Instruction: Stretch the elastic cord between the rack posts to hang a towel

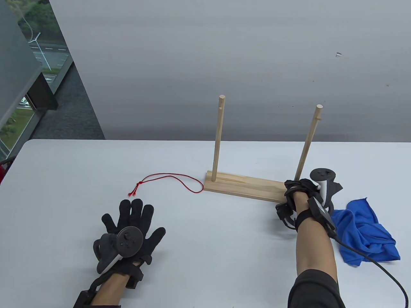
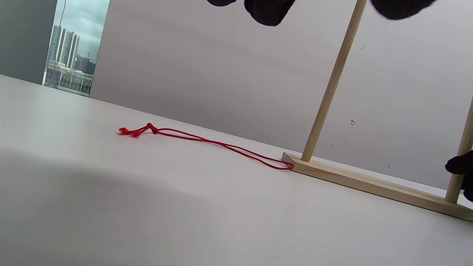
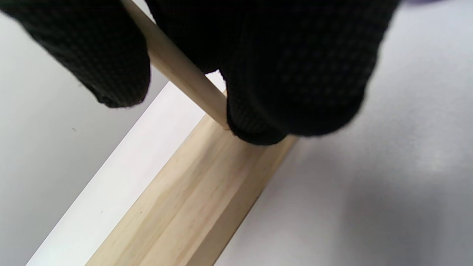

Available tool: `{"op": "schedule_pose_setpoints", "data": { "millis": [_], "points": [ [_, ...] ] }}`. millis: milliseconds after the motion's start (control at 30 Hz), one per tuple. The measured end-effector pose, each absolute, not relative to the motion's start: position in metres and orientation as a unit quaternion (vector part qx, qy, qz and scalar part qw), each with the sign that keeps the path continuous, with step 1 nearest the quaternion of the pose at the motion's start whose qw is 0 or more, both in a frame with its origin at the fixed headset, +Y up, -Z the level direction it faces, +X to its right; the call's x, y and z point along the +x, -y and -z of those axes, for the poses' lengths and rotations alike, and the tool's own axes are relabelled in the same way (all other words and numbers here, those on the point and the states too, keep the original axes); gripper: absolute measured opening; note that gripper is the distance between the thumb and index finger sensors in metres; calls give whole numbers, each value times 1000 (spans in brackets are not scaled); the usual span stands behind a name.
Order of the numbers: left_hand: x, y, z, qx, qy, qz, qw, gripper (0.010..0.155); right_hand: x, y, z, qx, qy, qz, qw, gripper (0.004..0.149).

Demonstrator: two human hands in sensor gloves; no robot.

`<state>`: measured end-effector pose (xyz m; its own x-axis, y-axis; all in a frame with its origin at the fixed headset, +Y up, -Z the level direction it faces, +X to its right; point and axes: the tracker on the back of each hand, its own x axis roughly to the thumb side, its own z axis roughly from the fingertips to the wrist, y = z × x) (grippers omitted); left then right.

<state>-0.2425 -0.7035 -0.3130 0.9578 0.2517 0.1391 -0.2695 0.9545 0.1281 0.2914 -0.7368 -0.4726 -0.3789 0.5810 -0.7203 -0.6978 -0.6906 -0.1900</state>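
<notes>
The wooden rack has a flat base (image 1: pixel 244 187) and two upright posts, the left post (image 1: pixel 219 138) and the right post (image 1: pixel 309 144). A red elastic cord (image 1: pixel 175 179) lies in a loop on the table, its far end touching the base's left end and its knot (image 1: pixel 138 185) toward my left hand. My left hand (image 1: pixel 133 221) lies flat and open on the table, just short of the knot, holding nothing. My right hand (image 1: pixel 300 189) grips the right post at its foot; the right wrist view shows the fingers (image 3: pixel 295 74) wrapped around that post (image 3: pixel 177 62). A blue towel (image 1: pixel 366 234) lies crumpled right of my right forearm.
The grey table (image 1: pixel 205 256) runs back to a grey wall. In the left wrist view the cord (image 2: pixel 207 142) leads to the rack base (image 2: pixel 369 183). A black cable (image 1: pixel 385 272) trails from my right wrist across the towel's near side.
</notes>
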Motion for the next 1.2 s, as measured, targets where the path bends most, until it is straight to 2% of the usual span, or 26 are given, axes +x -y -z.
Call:
{"op": "schedule_pose_setpoints", "data": {
  "millis": [233, 400, 700, 1200],
  "points": [
    [-243, 704, 313, 72, 59, -128, 987, 83, 293, 740, 477, -409, -65, -821, 394, 58],
    [-243, 704, 313, 72, 60, -126, 988, 83, 294, 743, 481, -403, -70, -823, 394, 58],
    [-242, 705, 313, 69, 59, -124, 988, 83, 292, 742, 488, -363, -63, -874, 318, 57],
    [-242, 707, 313, 62, 55, -119, 989, 83, 300, 738, 491, -338, -61, -879, 331, 55]
  ]
}}
